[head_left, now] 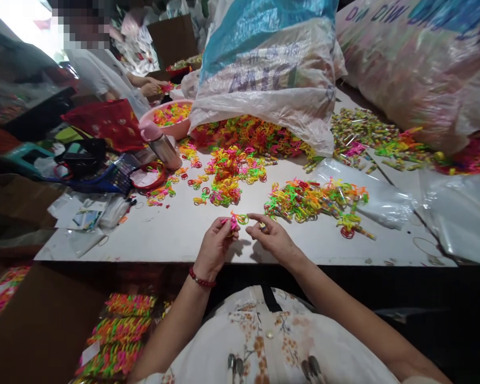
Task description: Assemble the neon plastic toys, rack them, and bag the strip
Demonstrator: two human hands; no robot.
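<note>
Over the table's front edge, my left hand pinches a few small plastic trinkets, with a pink piece at its fingertips. A green ring-shaped piece sticks out from them toward my right hand. That hand is curled around a short patterned stick, its end showing between thumb and fingers. Its index fingertip is at the green ring; whether they touch I cannot tell. Just beyond lie a pile of loose coloured trinkets and a heap of trinkets joined to patterned sticks.
A large sack spills trinkets onto the white table. Patterned sticks lie at back right near clear plastic bags. On the left stand a flask, a pink basin and a blue basket. Another person works behind.
</note>
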